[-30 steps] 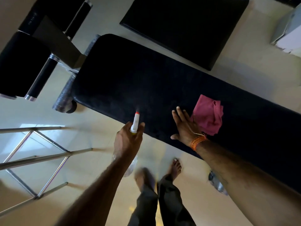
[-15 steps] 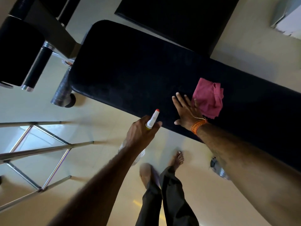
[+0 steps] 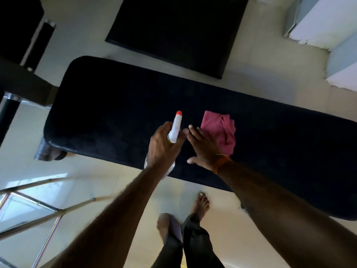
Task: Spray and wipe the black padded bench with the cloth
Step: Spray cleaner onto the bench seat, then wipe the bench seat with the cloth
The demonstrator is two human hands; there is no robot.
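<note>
The black padded bench [image 3: 116, 105] runs from upper left to lower right across the view. A crumpled pink cloth [image 3: 220, 128] lies on its middle. My left hand [image 3: 164, 146] grips a clear spray bottle [image 3: 174, 128] with a white head and orange nozzle tip, held above the bench's near side and pointing away from me. Straight-fingered, my right hand [image 3: 204, 147] rests flat on the padding, its fingers against the cloth's left edge. An orange thread band circles that wrist.
A black mat [image 3: 173, 29] lies on the pale tiled floor beyond the bench. Black gym equipment [image 3: 21, 55] stands at the upper left, a chrome frame [image 3: 38, 206] at the lower left. My bare feet [image 3: 201, 204] stand close to the bench's near edge.
My left hand has carried the spray bottle up and to the right, from beside the bench's edge to above the padding near my right hand. The right hand stays flat by the cloth.
</note>
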